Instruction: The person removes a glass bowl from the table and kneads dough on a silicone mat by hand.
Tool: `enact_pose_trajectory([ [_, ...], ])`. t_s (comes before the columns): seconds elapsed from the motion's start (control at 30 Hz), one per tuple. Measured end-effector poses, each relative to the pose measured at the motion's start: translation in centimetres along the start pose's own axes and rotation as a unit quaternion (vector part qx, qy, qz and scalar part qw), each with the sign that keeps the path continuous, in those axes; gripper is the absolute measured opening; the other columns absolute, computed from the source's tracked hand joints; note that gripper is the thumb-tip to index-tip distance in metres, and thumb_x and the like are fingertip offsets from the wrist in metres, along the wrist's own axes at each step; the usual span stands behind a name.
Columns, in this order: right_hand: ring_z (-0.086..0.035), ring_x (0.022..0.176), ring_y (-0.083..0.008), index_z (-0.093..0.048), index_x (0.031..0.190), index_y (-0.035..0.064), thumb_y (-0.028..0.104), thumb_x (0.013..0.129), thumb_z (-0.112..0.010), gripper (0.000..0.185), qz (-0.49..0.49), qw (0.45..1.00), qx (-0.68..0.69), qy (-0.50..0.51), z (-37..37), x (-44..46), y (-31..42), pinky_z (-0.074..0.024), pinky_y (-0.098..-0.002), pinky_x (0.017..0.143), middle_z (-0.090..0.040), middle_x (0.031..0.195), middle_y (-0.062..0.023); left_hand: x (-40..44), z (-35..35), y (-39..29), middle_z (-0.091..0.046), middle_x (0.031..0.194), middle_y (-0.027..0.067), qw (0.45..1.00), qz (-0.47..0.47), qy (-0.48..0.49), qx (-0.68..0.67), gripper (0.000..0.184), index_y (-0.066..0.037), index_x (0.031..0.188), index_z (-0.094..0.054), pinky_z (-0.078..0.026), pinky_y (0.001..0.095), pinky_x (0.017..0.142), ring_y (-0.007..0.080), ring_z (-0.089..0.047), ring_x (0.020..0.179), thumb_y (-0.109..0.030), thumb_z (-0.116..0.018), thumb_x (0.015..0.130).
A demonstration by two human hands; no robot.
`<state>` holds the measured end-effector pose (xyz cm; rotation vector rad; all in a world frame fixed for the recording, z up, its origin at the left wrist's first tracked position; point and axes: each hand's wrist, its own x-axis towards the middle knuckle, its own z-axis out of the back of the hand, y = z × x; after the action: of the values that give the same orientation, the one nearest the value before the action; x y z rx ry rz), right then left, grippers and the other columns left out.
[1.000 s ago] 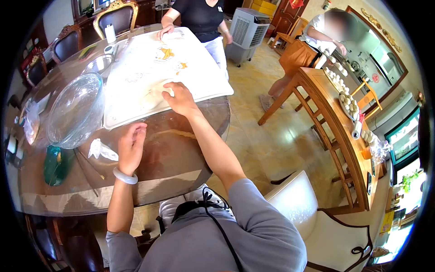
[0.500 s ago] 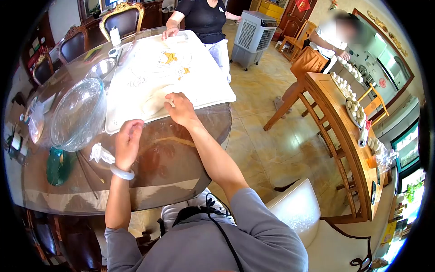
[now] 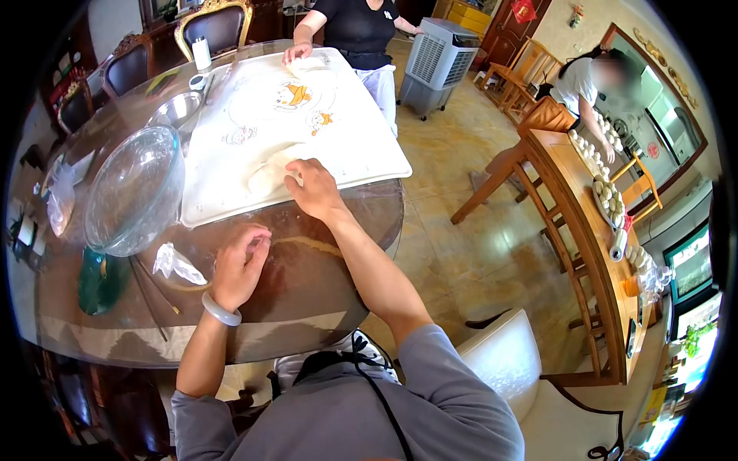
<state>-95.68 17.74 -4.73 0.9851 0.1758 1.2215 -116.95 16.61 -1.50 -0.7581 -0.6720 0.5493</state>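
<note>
A pale lump of dough (image 3: 269, 175) lies on the near part of a white printed mat (image 3: 223, 184). My right hand (image 3: 314, 188) rests at the dough's right edge, its fingers apart and slightly curled. Just off the mat's near edge, my left hand (image 3: 240, 263) hovers over the glass tabletop with fingers loosely spread and nothing in them; a pale bangle circles that wrist. To the left stands a large clear glass bowl (image 3: 134, 192), with a crumpled white tissue (image 3: 178, 263) below it. Across the mat, another person's hand touches more dough (image 3: 309, 67).
A metal bowl (image 3: 178, 110) and a white bottle (image 3: 201, 54) stand beyond the glass bowl. Chopsticks (image 3: 150, 296) lie near a green object (image 3: 102, 280). At right, a wooden table (image 3: 565, 200) bears plates of dough pieces, and a person leans over it. An air cooler (image 3: 437, 65) stands behind.
My left hand has moved a little right along the mat's near edge. My right hand stays by the dough. The person at the far right table has reached down toward the dough pieces.
</note>
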Motion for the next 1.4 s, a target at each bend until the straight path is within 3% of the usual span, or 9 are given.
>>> enact_pose_trajectory([
  [0.37,-0.059,0.091,-0.0305,-0.061,0.104,0.0078,0.02,0.082,-0.058,0.026,-0.001,1.0,0.004,0.001,-0.47,0.06,-0.24,-0.0467,-0.0393,0.081,-0.058,0.101,-0.0175,0.09,0.07,0.02,-0.06,0.099,0.0117,0.999,-0.023,-0.022,0.015,0.013,-0.001,0.097,-0.057,-0.051,0.0325,0.073,0.0261,-0.06,0.088,-0.008,-0.055,0.087],
  [1.4,-0.059,0.089,-0.0341,-0.062,0.101,0.0058,0.02,0.08,-0.06,0.025,0.018,1.0,-0.001,-0.004,-0.55,0.05,-0.47,-0.0469,-0.0418,0.08,-0.057,0.1,-0.0197,-0.02,-0.37,0.34,-0.06,0.097,0.0117,0.999,-0.033,-0.029,0.021,0.012,-0.001,0.095,-0.058,-0.05,0.0325,0.07,0.0264,-0.06,0.083,-0.009,-0.056,0.086],
])
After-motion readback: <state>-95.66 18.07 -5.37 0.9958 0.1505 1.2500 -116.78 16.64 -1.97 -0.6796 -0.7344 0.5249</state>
